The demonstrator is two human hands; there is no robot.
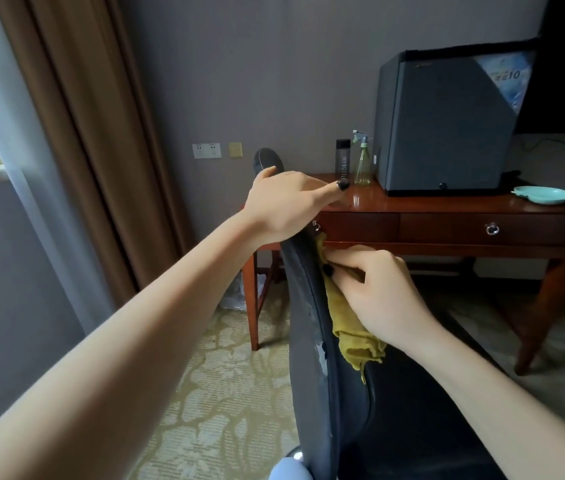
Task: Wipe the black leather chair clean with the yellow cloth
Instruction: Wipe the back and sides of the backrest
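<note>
Fingers of the right hand curl round the yellow cloth, pressed to the black leather chair backrest edge — which runs near to far — while the left hand grips it just beyond.

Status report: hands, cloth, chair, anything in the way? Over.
Left hand holds black leather chair at backrest top. Right hand presses bunched yellow cloth to backrest front. Nothing blocks cloth; wooden desk behind.

Your left grip and right grip are bare, as are both forearms up to the frame's edge. You wear glossy black polish on your nails; one painted nail shows on each grip.
</note>
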